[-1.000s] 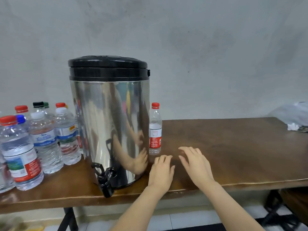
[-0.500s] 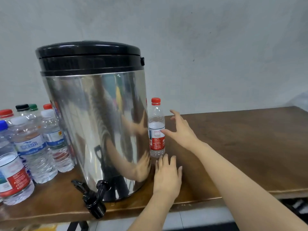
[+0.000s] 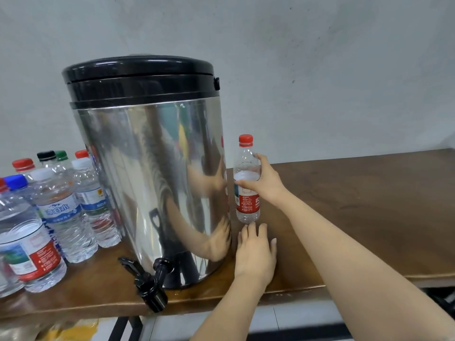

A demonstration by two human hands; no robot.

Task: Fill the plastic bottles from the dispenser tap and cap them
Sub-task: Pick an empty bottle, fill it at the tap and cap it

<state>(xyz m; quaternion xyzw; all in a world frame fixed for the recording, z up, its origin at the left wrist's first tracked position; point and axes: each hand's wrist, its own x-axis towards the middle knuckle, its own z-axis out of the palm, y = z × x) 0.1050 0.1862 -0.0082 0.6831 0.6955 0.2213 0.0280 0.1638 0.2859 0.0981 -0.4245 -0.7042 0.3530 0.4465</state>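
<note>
Just right of centre, the right hand (image 3: 267, 183) is wrapping around the upper part of the red-capped bottle (image 3: 247, 205), holding it upright just beside the steel dispenser (image 3: 152, 180) on the table (image 3: 369, 205). Directly below, the left hand (image 3: 256, 254) is lying flat on the wood, fingers (image 3: 251, 232) straight, holding nothing.

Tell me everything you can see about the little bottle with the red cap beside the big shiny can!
The small plastic bottle is clear, with a red screw cap on top and a red and white label round its middle. It stands upright on the brown wooden table, beside the steel dispenser, close but apart. The right hand grips its upper part, thumb across the front. How full it is I cannot tell.
</note>
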